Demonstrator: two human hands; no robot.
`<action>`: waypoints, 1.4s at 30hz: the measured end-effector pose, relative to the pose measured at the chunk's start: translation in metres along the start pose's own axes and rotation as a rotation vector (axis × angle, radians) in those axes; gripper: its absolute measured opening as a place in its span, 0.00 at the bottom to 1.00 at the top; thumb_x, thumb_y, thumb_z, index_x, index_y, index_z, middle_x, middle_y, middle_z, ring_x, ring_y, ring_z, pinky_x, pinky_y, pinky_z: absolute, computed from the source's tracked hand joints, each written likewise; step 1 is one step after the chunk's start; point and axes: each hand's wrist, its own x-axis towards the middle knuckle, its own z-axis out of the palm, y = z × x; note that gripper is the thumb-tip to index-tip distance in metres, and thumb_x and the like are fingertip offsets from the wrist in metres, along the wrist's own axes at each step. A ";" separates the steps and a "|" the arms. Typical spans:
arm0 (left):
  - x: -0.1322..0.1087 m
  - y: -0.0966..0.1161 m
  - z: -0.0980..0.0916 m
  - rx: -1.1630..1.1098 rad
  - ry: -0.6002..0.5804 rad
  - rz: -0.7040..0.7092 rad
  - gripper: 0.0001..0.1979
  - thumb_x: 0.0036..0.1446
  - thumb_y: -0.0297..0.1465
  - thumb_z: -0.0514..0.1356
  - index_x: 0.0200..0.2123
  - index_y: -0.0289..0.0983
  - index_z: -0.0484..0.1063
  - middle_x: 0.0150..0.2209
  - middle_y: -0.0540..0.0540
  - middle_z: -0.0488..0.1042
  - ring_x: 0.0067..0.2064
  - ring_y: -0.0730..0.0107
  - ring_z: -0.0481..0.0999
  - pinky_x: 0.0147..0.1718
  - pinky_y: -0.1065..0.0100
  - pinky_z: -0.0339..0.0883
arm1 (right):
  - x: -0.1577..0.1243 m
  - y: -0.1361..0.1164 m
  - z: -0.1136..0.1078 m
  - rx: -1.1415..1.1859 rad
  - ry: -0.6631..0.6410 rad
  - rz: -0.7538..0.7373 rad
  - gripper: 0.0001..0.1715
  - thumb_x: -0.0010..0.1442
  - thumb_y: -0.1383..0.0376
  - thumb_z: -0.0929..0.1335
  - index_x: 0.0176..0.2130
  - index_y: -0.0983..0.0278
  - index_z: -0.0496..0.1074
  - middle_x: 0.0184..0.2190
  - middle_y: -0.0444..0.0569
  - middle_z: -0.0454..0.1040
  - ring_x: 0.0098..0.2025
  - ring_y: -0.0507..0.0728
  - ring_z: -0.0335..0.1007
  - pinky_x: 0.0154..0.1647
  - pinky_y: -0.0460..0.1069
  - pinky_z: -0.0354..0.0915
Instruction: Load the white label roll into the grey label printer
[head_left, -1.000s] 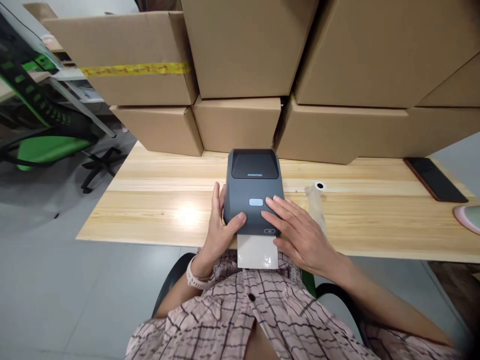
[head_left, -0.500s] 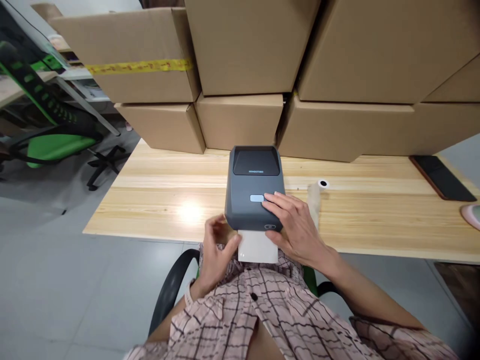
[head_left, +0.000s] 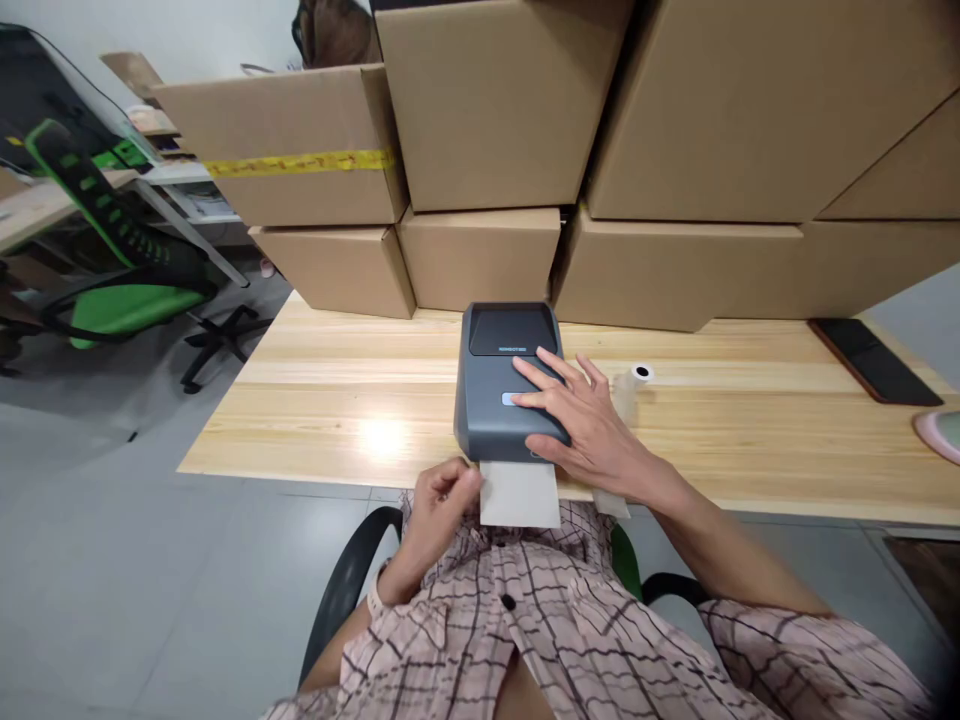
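A dark grey label printer [head_left: 496, 425] stands on the wooden table near its front edge. White label paper [head_left: 519, 495] sticks out of its front slot and hangs past the table edge. My right hand [head_left: 585, 415] lies on the printer's top with fingers spread, a fingertip on the light blue button [head_left: 508, 399]. Beside the paper's left edge, below the printer's left front corner, my left hand [head_left: 444, 500] has its fingers curled in and its thumb against them. Whether it pinches anything is hidden.
Stacked cardboard boxes [head_left: 480, 260] line the back of the wooden table [head_left: 300, 400]. Right of the printer lies a small white roll [head_left: 642, 373] with a pale strip [head_left: 624, 400]. A dark phone-like slab [head_left: 874, 362] and a pink-rimmed object [head_left: 930, 430] sit far right. A green chair [head_left: 135, 310] stands left.
My right hand has moved up and left on the printer, its fingers spreading over the button. My left hand's fingers have curled in and dropped from the printer's corner. The view has shifted slightly.
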 end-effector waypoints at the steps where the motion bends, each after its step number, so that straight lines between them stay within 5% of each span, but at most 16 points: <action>1: 0.001 -0.002 -0.002 0.036 0.147 0.095 0.23 0.66 0.47 0.59 0.25 0.37 0.71 0.25 0.49 0.71 0.29 0.70 0.70 0.31 0.68 0.67 | -0.006 0.001 0.002 0.049 0.026 0.039 0.34 0.71 0.39 0.56 0.64 0.53 0.66 0.75 0.50 0.54 0.78 0.66 0.43 0.74 0.73 0.43; 3: 0.006 -0.004 -0.006 0.110 0.332 0.262 0.17 0.70 0.45 0.54 0.43 0.39 0.76 0.44 0.43 0.79 0.46 0.62 0.78 0.46 0.62 0.74 | -0.020 0.004 0.005 0.132 0.102 0.136 0.41 0.69 0.37 0.55 0.72 0.52 0.56 0.78 0.53 0.45 0.78 0.67 0.40 0.74 0.73 0.46; 4: 0.011 -0.003 -0.007 0.152 0.331 0.312 0.20 0.72 0.45 0.52 0.56 0.42 0.73 0.58 0.40 0.75 0.58 0.58 0.75 0.56 0.57 0.72 | -0.027 0.005 0.005 0.171 0.127 0.185 0.44 0.69 0.36 0.55 0.74 0.52 0.50 0.78 0.53 0.44 0.79 0.67 0.39 0.74 0.73 0.47; 7: 0.027 0.003 -0.008 0.274 0.107 0.343 0.29 0.74 0.46 0.43 0.74 0.49 0.50 0.77 0.47 0.48 0.78 0.57 0.46 0.75 0.47 0.47 | -0.041 0.009 0.004 0.299 0.084 0.276 0.44 0.70 0.37 0.55 0.76 0.48 0.43 0.78 0.52 0.45 0.79 0.67 0.39 0.74 0.73 0.47; 10: 0.038 0.014 -0.003 0.295 0.002 0.399 0.29 0.74 0.47 0.38 0.75 0.53 0.47 0.78 0.53 0.44 0.79 0.57 0.37 0.76 0.43 0.39 | -0.044 0.011 0.000 0.424 0.007 0.312 0.44 0.69 0.36 0.55 0.75 0.46 0.45 0.78 0.49 0.43 0.79 0.68 0.38 0.75 0.72 0.46; 14: 0.040 0.021 0.013 0.218 0.024 0.514 0.28 0.74 0.47 0.40 0.72 0.52 0.56 0.76 0.51 0.53 0.78 0.55 0.45 0.76 0.41 0.43 | -0.043 0.011 0.000 0.549 0.032 0.329 0.47 0.68 0.36 0.56 0.76 0.48 0.42 0.78 0.50 0.43 0.78 0.67 0.41 0.75 0.70 0.49; 18: 0.037 0.004 0.020 0.053 0.215 0.423 0.30 0.73 0.44 0.48 0.74 0.45 0.51 0.77 0.44 0.48 0.77 0.54 0.50 0.75 0.47 0.49 | -0.049 0.008 0.009 0.608 0.038 0.361 0.47 0.70 0.40 0.58 0.77 0.50 0.37 0.79 0.51 0.40 0.79 0.65 0.40 0.75 0.68 0.51; 23: 0.032 -0.021 0.016 0.022 0.128 0.234 0.32 0.73 0.48 0.47 0.74 0.43 0.52 0.77 0.43 0.50 0.77 0.53 0.50 0.75 0.50 0.47 | -0.056 0.002 0.019 0.644 0.006 0.414 0.48 0.69 0.39 0.59 0.77 0.47 0.35 0.79 0.47 0.34 0.79 0.65 0.32 0.76 0.71 0.41; 33: 0.037 -0.033 0.020 0.015 0.185 0.355 0.36 0.68 0.58 0.44 0.74 0.52 0.54 0.77 0.51 0.48 0.79 0.54 0.40 0.76 0.53 0.37 | -0.054 -0.001 0.008 0.632 -0.086 0.425 0.52 0.66 0.35 0.59 0.76 0.43 0.30 0.79 0.39 0.28 0.80 0.66 0.25 0.77 0.70 0.32; 38: 0.042 -0.015 0.013 0.075 0.166 0.403 0.38 0.69 0.58 0.39 0.74 0.48 0.54 0.77 0.48 0.49 0.79 0.53 0.40 0.76 0.47 0.37 | -0.044 -0.007 -0.012 0.560 -0.089 0.369 0.52 0.66 0.34 0.57 0.76 0.44 0.31 0.79 0.41 0.28 0.79 0.68 0.28 0.77 0.71 0.38; 42: 0.082 0.016 -0.007 0.109 0.127 0.568 0.36 0.71 0.56 0.38 0.71 0.45 0.62 0.74 0.45 0.59 0.77 0.54 0.49 0.75 0.46 0.45 | -0.009 -0.003 -0.041 0.373 -0.004 0.230 0.54 0.64 0.31 0.56 0.77 0.47 0.32 0.79 0.44 0.33 0.79 0.71 0.34 0.76 0.71 0.43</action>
